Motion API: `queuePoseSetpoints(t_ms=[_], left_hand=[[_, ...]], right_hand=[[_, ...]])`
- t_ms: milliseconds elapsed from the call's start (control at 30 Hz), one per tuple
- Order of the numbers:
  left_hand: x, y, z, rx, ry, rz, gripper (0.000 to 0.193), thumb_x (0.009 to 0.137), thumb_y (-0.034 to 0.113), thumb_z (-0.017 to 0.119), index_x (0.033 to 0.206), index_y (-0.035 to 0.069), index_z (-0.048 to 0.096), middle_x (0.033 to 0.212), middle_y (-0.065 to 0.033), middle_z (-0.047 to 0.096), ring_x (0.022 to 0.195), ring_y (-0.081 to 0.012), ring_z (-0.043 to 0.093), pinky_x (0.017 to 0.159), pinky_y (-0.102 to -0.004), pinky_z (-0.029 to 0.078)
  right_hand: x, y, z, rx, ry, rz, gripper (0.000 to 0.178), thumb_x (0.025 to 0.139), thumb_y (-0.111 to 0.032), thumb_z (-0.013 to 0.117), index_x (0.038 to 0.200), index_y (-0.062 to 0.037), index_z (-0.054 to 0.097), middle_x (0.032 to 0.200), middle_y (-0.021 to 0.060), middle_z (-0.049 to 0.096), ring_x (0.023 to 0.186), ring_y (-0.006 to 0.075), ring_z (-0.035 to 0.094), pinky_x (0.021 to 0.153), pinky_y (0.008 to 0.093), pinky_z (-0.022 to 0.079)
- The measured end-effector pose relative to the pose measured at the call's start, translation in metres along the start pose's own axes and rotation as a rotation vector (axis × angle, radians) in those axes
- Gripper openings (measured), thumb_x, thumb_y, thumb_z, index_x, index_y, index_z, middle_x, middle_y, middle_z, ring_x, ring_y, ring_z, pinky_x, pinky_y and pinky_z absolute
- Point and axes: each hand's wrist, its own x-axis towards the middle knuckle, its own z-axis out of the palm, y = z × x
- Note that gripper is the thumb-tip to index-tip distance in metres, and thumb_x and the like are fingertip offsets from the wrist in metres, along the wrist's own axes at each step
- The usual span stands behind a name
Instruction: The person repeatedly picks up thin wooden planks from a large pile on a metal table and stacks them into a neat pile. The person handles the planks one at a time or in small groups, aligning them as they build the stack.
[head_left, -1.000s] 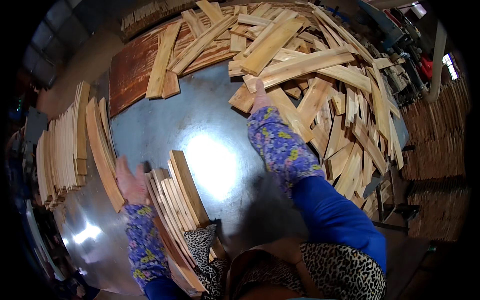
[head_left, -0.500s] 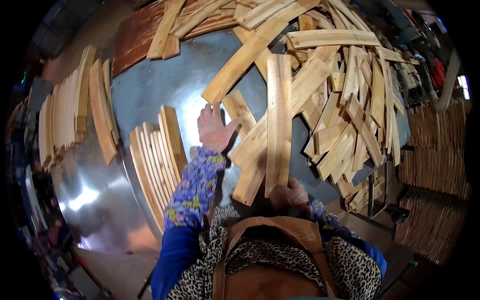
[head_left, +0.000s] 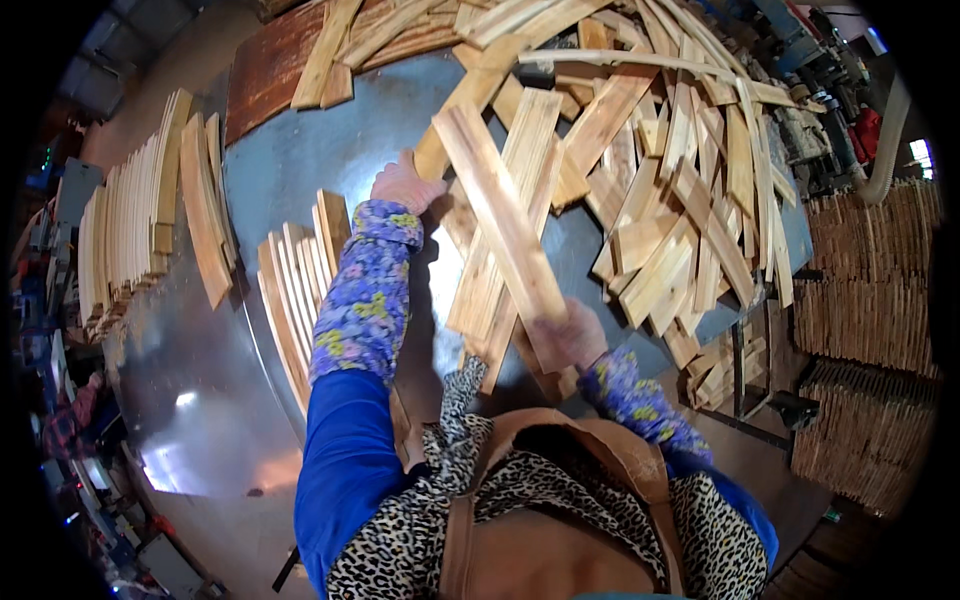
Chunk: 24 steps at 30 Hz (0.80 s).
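Observation:
My right hand (head_left: 578,335) is closed on the near end of a long pale wooden board (head_left: 500,205). This board slants up and to the left, over other boards. Beneath it lies another long board (head_left: 520,150), tilted the opposite way. My left hand (head_left: 405,187) is at the near end of a yellowish board (head_left: 470,85), its thumb spread from the fingers; whether it presses on that end is hard to make out. Left of my left forearm, several narrow boards (head_left: 290,250) stand on edge side by side.
A jumbled heap of boards (head_left: 690,210) covers the right of the grey metal table (head_left: 300,150). More edge-standing boards (head_left: 135,210) and a curved pair (head_left: 205,210) are at the left. Tall stacks of wood (head_left: 865,290) stand beyond the right edge. A reddish-brown panel (head_left: 270,80) lies at the back.
The board in my right hand has swung from nearly upright to a leftward slant. My left hand has moved slightly left and forward around the yellowish board's end. The view has shifted a little.

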Motion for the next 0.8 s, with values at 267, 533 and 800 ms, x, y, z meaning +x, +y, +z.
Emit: queuePoseSetpoints(t_ms=[267, 533, 800], left_hand=[[-0.227, -0.105, 0.075, -1.759, -0.450, -0.323, 0.067, 0.087, 0.028, 0.086, 0.139, -0.006, 0.061, 0.119, -0.0259, 0.075, 0.112, -0.0394, 0.076, 0.098, -0.0500, 0.066], [-0.335, -0.141, 0.068, -1.896, -0.189, -0.117, 0.080, 0.087, 0.041, 0.083, 0.145, -0.009, 0.056, 0.114, -0.0212, 0.075, 0.101, -0.0356, 0.076, 0.096, -0.0524, 0.063], [-0.267, -0.197, -0.085, -0.659, 0.686, -0.188, 0.083, 0.089, 0.022, 0.076, 0.160, -0.008, 0.044, 0.132, -0.0256, 0.069, 0.109, -0.0256, 0.072, 0.093, -0.0386, 0.062]], right_hand=[[0.012, -0.016, 0.065, 0.065, -0.077, -0.233, 0.064, 0.100, -0.013, 0.070, 0.158, 0.0054, 0.049, 0.139, 0.0194, 0.070, 0.125, 0.0247, 0.067, 0.111, 0.0366, 0.052], [-0.034, -0.020, 0.166, -0.271, -0.184, -0.289, 0.073, 0.101, -0.019, 0.065, 0.165, 0.0004, 0.036, 0.145, 0.0281, 0.065, 0.135, 0.0358, 0.064, 0.115, 0.0411, 0.050], [-0.061, -0.023, 0.253, -1.035, -0.853, -0.369, 0.090, 0.100, -0.040, 0.071, 0.168, -0.0030, 0.023, 0.158, 0.0303, 0.051, 0.129, 0.0468, 0.065, 0.109, 0.0500, 0.056]])
